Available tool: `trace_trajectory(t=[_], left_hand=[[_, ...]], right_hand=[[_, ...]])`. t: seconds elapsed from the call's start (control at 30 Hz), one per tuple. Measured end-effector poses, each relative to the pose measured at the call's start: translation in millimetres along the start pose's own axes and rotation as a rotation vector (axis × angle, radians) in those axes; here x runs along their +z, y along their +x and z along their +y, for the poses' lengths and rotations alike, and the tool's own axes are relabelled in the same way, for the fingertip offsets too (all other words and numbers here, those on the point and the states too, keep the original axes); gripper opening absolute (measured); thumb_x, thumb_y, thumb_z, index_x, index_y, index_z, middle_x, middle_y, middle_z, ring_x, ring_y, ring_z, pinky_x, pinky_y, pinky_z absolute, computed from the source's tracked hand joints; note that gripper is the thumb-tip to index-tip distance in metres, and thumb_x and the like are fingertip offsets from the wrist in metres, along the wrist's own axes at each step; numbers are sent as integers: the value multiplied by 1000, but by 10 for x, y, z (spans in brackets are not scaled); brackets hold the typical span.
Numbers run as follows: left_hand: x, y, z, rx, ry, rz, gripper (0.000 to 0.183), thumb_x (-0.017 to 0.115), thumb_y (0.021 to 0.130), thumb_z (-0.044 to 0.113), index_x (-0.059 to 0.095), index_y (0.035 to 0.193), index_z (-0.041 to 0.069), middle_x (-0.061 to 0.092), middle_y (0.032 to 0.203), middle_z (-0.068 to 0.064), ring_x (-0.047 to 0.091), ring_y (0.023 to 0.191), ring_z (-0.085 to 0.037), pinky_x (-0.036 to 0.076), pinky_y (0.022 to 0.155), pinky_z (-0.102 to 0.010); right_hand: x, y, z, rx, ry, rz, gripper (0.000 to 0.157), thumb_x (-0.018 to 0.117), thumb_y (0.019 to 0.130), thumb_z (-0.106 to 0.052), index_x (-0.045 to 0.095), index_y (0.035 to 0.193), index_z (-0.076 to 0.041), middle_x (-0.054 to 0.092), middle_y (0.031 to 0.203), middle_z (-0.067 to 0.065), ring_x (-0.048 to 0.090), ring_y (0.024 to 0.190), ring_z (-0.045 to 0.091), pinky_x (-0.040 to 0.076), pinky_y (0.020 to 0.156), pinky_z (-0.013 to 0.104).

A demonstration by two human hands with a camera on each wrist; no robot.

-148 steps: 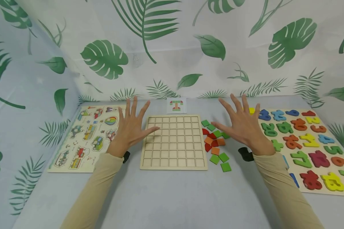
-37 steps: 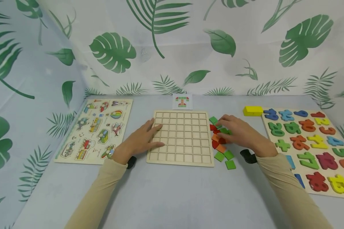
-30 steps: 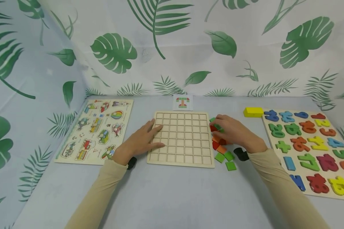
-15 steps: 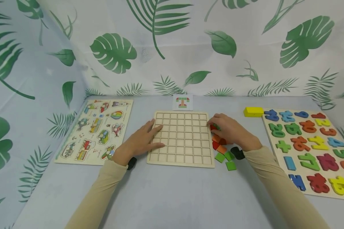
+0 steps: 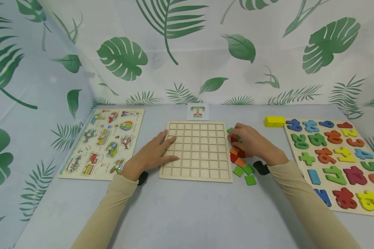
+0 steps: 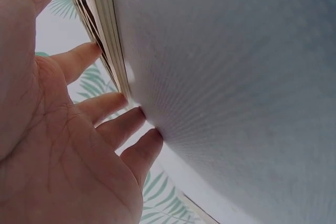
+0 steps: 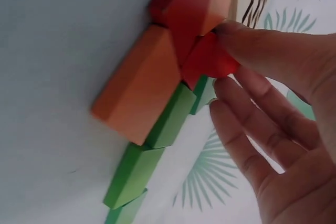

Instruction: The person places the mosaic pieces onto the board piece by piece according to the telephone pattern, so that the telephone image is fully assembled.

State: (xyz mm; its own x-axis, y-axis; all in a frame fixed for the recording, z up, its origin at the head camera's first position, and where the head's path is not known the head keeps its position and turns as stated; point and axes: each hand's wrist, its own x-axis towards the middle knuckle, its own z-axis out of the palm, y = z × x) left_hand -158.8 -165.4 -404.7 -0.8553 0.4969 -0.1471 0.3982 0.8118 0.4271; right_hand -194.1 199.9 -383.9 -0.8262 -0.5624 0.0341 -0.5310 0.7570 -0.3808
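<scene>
My left hand [image 5: 149, 154] rests with spread fingers over the left edge of a wooden grid board [image 5: 195, 146]. Close up in the left wrist view, its fingertips [image 6: 111, 103] reach the board's side edge [image 6: 107, 19]. To the right of the board, my right hand [image 5: 250, 141] is low over a pile of coloured tiles, covering part of it. Its thumb and fingers pinch a red curved-edged tile [image 7: 212, 59]. Beside that tile lie an orange tile [image 7: 139, 85] and several green tiles [image 7: 170, 116].
Behind the board lies a pattern card [image 5: 197, 111]. A picture puzzle board [image 5: 101, 143] lies at left, a number puzzle board [image 5: 339, 162] at right, with a yellow block [image 5: 274, 121] at its far corner. Loose green tiles [image 5: 250, 180] lie nearest the front.
Both hands came down from raised: the left onto the board, the right into the tiles. In the last half second the right hand shifted slightly right, off the board's edge; the left stayed still.
</scene>
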Motion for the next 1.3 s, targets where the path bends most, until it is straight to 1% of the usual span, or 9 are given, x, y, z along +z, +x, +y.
trace_trajectory(t=[0.1,0.2,0.43,0.6,0.73,0.87,0.97,1.13,1.3], left_hand=[[-4,-8,4,-9,-2,-4,82,64,103,50,30,166,11,10,172,-26,14,158,-46,23,124,-60],[0,-12,2,-16,-4,-5,82,64,103,50,30,167,11,9,172,-25,14,158,-46,23,124,-60],[7,-2,-4,-16,1,-5,82,63,103,50,29,167,11,9,172,-26,15,157,-47,25,123,-62],[9,5,-9,-15,-5,-7,82,63,103,50,28,167,11,8,172,-26,14,157,-47,25,123,-62],[8,13,-8,-16,-14,-10,83,63,103,51,28,167,12,7,173,-25,12,158,-47,24,123,-61],[14,17,-11,-17,-6,-18,83,62,104,52,27,167,12,6,173,-25,13,157,-47,23,124,-61],[17,16,-15,-19,-8,-20,83,62,104,52,27,167,12,6,173,-25,12,157,-48,23,124,-61],[21,14,-24,-13,-19,-16,82,63,104,50,28,167,11,6,172,-26,12,157,-48,21,124,-61],[18,17,-27,6,-8,-13,82,62,104,49,27,167,10,6,172,-28,11,157,-48,20,125,-61]], right_hand=[[13,-31,31,-28,23,47,21,84,84,7,76,103,6,62,93,11,60,82,26,58,76,41],[24,-57,51,-32,35,85,21,84,83,8,76,102,6,63,92,10,64,84,28,59,78,44],[18,-100,76,31,61,106,20,84,83,8,76,101,4,65,92,9,66,86,27,60,80,46],[15,-108,97,3,67,128,21,86,82,8,77,100,3,66,91,8,66,83,25,60,77,44],[18,-113,132,-9,87,140,20,87,80,8,78,96,0,66,89,6,65,80,21,60,74,38],[14,-106,157,-1,133,120,17,86,82,7,79,94,-2,65,87,2,64,78,18,57,72,29],[3,-97,165,-11,153,104,15,85,83,6,79,93,-3,65,86,0,64,78,17,57,72,27],[-30,-66,152,-60,150,100,15,85,83,8,80,94,-2,66,86,0,66,80,18,61,77,36],[-81,-2,100,-128,169,141,18,83,82,12,80,96,0,68,88,3,71,83,23,62,81,45]])
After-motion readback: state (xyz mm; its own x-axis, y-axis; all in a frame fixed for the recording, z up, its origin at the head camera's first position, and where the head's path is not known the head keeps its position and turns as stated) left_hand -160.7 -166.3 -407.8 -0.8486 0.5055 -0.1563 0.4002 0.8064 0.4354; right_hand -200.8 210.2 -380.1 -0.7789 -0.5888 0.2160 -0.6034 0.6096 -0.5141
